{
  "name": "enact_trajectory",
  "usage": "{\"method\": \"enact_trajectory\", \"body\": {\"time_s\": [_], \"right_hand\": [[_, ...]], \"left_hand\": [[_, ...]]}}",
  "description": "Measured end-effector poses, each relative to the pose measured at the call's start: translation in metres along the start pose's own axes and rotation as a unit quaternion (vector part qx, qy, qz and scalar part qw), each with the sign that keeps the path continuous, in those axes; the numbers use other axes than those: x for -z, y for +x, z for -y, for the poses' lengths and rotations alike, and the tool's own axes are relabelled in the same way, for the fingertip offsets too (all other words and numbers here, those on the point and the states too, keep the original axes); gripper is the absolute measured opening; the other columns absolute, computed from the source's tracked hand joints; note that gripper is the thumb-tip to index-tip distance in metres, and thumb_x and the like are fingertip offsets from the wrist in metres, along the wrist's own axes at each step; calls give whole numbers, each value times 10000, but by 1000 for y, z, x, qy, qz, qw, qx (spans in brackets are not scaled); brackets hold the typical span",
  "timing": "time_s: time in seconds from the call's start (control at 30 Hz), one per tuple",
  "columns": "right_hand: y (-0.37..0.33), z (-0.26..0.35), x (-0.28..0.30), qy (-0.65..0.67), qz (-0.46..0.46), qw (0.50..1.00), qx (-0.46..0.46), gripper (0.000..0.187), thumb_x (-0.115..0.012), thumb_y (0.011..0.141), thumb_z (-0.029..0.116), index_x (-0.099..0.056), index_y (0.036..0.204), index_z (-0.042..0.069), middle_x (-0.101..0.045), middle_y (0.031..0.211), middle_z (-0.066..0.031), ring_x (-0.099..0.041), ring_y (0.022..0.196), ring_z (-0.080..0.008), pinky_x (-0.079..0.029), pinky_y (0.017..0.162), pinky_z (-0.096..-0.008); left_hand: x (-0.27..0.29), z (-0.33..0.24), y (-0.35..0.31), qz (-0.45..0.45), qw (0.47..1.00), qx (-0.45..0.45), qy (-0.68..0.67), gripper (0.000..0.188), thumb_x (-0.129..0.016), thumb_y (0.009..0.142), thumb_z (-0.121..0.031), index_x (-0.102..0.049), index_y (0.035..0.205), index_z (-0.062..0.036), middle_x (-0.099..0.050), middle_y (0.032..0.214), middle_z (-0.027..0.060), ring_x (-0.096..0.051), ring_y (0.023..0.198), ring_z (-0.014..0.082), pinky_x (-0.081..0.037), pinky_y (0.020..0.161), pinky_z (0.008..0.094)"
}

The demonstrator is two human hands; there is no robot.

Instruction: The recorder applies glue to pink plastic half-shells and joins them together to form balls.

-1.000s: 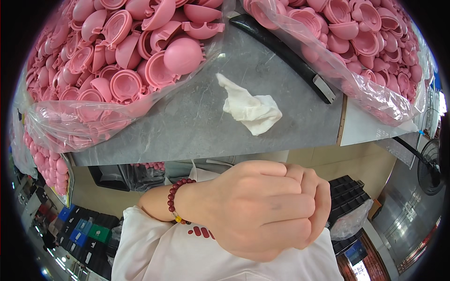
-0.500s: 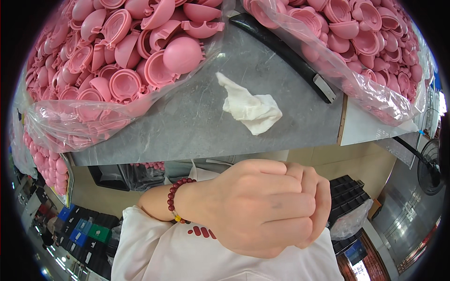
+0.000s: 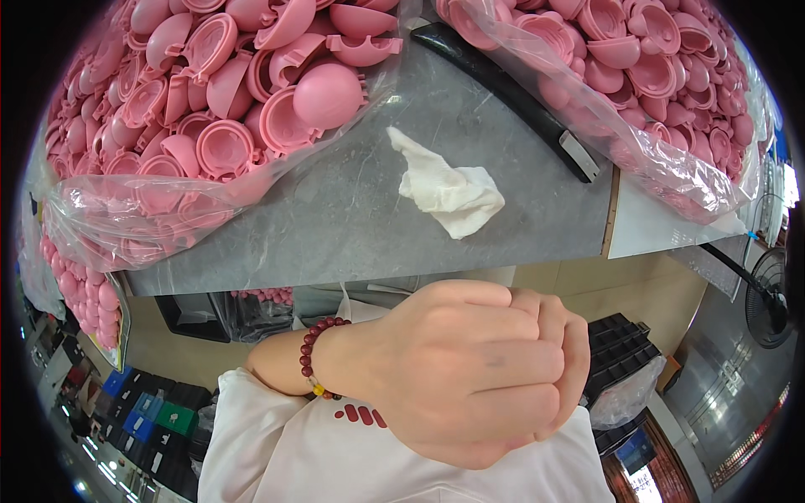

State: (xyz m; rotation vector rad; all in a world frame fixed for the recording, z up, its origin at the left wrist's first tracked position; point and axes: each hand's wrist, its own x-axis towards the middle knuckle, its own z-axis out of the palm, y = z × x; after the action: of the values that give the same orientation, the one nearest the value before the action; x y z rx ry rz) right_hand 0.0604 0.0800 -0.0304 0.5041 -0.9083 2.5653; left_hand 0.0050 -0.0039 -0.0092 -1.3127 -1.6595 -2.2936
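Pink plastic shells (image 3: 225,149) pretty much own this counter (image 3: 352,230): one big heap in a clear bag (image 3: 126,201) up on the left, another in a second bag (image 3: 662,172) on the right, so the bare grey bit is squeezed between them. A white cloth (image 3: 453,197) sits crumpled in that gap, well apart from the left bag. Long black strip (image 3: 503,90) with a pale end lies slantwise right alongside the right bag, so that side's kinda crowded.

Left hand (image 3: 470,369) is curled up tight in front of the white shirt (image 3: 260,444), just this side of the counter's near edge, beaded bracelet (image 3: 307,348) on the wrist. Can't tell if it's got hold of anything, the palm's hidden. More fingers poke out past its knuckles, maybe the right hand's, can't say for sure or how it's held.

Around the edges: black bin (image 3: 191,318) below the counter, black crates (image 3: 619,348) right of the hand, fan (image 3: 767,306) far right, green box (image 3: 178,417) lower left.
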Motion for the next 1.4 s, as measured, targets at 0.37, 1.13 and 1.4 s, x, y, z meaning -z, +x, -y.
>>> {"method": "enact_trajectory", "body": {"time_s": [0.37,1.13,1.4], "right_hand": [[0,3,2,12,-20,999,-41,84,-650,707,67,-672,644,118,-583,594,-30,-460,548,-159,-327,489,-265],[-10,-1,14,-17,-54,998,8,15,-690,725,120,-694,735,111,-500,564,-8,-400,548,-146,-324,468,-271],[-6,2,13,-10,-29,1000,-4,42,-683,731,76,-693,757,107,-601,652,-33,-443,577,-155,-361,485,-267]], "left_hand": [[4,4,-4,18,1000,7,-23,109,-529,472,-40,-440,523,-77,-323,519,-24,-265,408,115,-139,401,264],[12,0,-4,13,993,17,113,155,-542,461,-39,-514,611,-62,-418,560,-8,-312,399,112,-182,383,251],[7,1,-3,12,997,27,77,141,-559,473,-38,-510,601,-71,-421,570,-7,-326,402,112,-188,379,254]]}}
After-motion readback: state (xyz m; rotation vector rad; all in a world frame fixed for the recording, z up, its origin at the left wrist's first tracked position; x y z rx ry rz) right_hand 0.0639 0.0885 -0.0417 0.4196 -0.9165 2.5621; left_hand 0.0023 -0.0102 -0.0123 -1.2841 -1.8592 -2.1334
